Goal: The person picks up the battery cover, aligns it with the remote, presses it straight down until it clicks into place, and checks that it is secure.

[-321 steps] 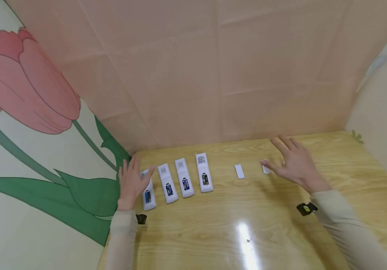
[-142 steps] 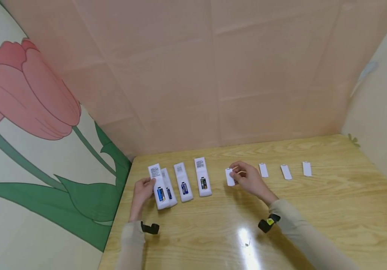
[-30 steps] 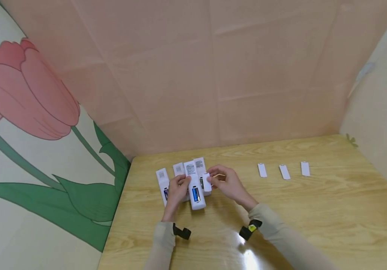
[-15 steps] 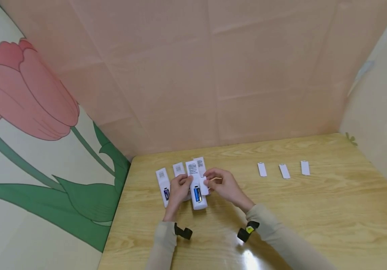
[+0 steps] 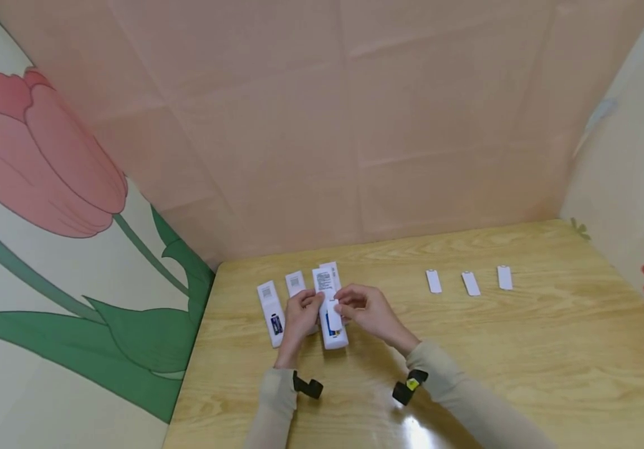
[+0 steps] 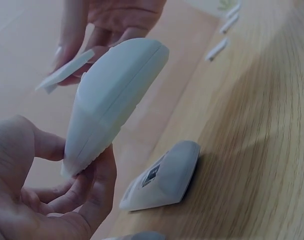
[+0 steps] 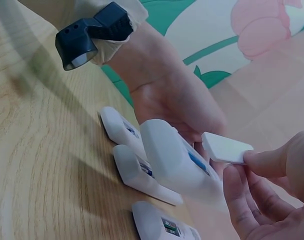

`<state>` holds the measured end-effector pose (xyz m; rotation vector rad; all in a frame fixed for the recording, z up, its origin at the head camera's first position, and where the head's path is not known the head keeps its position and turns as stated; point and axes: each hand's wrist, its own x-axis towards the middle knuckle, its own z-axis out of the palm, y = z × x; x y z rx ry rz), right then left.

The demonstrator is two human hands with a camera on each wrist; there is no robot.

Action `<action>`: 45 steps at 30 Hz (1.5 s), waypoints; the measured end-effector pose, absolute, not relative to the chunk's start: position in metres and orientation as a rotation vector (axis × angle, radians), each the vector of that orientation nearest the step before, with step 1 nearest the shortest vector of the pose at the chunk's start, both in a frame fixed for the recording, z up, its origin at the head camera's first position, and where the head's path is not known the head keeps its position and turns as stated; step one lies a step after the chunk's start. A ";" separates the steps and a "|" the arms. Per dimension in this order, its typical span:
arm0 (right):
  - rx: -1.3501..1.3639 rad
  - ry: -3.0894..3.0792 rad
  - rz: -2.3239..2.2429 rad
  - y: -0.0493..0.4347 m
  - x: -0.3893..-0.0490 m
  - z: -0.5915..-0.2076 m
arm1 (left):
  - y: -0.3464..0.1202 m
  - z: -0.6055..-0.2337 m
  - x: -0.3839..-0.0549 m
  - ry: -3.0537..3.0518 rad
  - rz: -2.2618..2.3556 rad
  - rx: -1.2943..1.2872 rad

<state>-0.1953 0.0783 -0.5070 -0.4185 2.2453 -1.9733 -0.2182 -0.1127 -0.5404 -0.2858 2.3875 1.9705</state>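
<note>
My left hand (image 5: 301, 315) grips a white remote control (image 6: 117, 82), back side up and lifted off the table. Blue batteries (image 7: 198, 162) show in its uncovered compartment. Between thumb and fingers, my right hand (image 5: 374, 315) pinches a small white battery cover (image 7: 226, 148). In the head view that cover lies over part of the compartment; both wrist views show it tilted, with a gap between most of it and the remote. Three more white remotes lie behind and left of the hands: a left one (image 5: 267, 296), a middle one (image 5: 295, 282) and a right one (image 5: 330, 266), partly hidden.
Three loose battery covers lie in a row on the right of the wooden table: a left one (image 5: 434, 281), a middle one (image 5: 470, 284) and a right one (image 5: 504, 277). A pink backdrop (image 5: 277, 125) stands along the table's back edge.
Earlier both hands were empty; the left then picked up the leftmost remote and the right a cover. Over the last second the cover moved left and down, from beside the remote to over its compartment.
</note>
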 end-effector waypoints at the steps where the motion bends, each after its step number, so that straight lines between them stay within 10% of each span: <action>1: -0.419 2.256 -1.966 0.078 -0.195 -0.508 | -0.112 -0.540 -0.218 2.387 1.968 -0.286; 45: -0.451 2.407 -1.852 0.072 -0.193 -0.517 | -0.110 -0.536 -0.218 2.409 1.972 -0.287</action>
